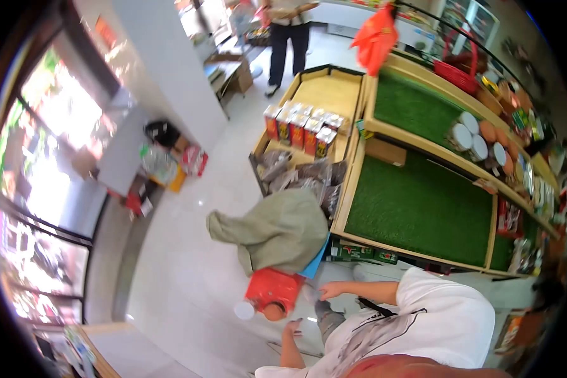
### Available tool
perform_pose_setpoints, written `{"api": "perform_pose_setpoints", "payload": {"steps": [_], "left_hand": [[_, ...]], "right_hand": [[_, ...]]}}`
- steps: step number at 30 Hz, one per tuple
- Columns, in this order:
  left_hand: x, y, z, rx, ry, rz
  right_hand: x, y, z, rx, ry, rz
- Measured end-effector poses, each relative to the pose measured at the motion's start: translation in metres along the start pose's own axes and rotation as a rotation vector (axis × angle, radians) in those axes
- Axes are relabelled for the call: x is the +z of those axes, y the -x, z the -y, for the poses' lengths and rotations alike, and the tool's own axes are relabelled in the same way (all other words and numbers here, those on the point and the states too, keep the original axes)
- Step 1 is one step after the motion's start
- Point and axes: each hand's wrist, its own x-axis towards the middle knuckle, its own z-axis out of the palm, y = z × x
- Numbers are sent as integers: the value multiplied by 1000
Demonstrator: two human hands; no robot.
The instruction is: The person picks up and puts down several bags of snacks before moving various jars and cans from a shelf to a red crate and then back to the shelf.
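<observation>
Near the red plastic jug-like container (277, 286), my left hand (292, 327) hangs low with its fingers loosely apart and nothing visible in it. My right hand (331, 290) reaches forward at waist height, to the right of the container. It looks empty, its fingers loosely bent and small in view. A grey-green cloth (283, 227) lies draped over the near end of the wooden display stand, just beyond both hands. The edge of a blue panel (315, 258) shows beneath it. A round white lid-like piece (244, 310) is beside the container.
The wooden stand (324, 88) holds several red-and-gold cartons (302, 129) and bagged brown goods (309, 173). On the right, a tiered shelf with green turf (422, 208) carries white-lidded jars (469, 135). Another person (288, 38) stands at the back. Bags (160, 164) sit by the left wall.
</observation>
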Motion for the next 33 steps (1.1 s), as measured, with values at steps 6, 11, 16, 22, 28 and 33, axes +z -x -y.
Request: {"api": "perform_pose_setpoints", "payload": {"steps": [6,11,16,22,28,33], "left_hand": [[72,3,-140,327,-459,191],[278,191,-348,1169,-615,-42],[484,342,-486,1969,-482,-38],[614,323,-590,2068,-475,-272],[619,318,-596,1832,-195,-39],[609,327,-604,1619,-222,69]], "right_hand": [[-118,179,-5,62,-691,-560],[-215,336,-24,-187,-827,-1382],[-322,489,-30,-142,-404,-2058],[-371,505,-96,-195,-798,-1854],[-389,486,-92,-314,-1082,-1650],[-397,482,-60,-407,-1008,-1721]]}}
